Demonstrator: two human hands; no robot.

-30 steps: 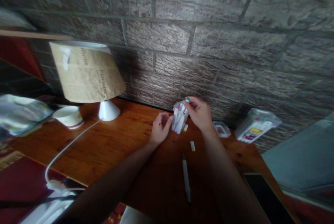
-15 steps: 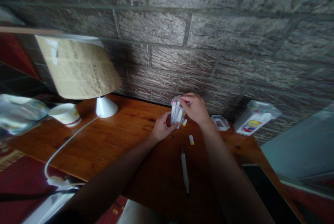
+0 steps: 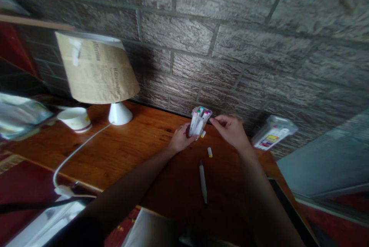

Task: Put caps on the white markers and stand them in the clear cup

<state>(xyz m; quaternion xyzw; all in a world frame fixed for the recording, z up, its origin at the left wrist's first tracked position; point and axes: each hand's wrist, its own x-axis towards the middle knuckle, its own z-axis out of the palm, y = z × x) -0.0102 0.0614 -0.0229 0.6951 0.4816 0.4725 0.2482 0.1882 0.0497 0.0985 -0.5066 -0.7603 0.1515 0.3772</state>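
A bundle of white markers with coloured caps (image 3: 198,121) stands upright near the brick wall on a wooden table (image 3: 135,151). My left hand (image 3: 181,141) is wrapped round the lower part of the bundle from the left. My right hand (image 3: 230,131) is just right of the bundle's top, fingers pinched near a marker end; whether it holds anything is not clear. An uncapped white marker (image 3: 203,181) lies on the table in front of my hands. A small yellow-tipped cap (image 3: 210,152) lies between that marker and the bundle.
A lamp with a paper shade (image 3: 96,71) stands at the back left, its white cord (image 3: 75,153) trailing to the table's front edge. A white bowl (image 3: 73,118) sits left of the lamp. A clear plastic marker case (image 3: 271,133) lies at the right by the wall.
My right hand has come off the top of the marker bundle and moved a little to the right. The left hand has stayed on the bundle.
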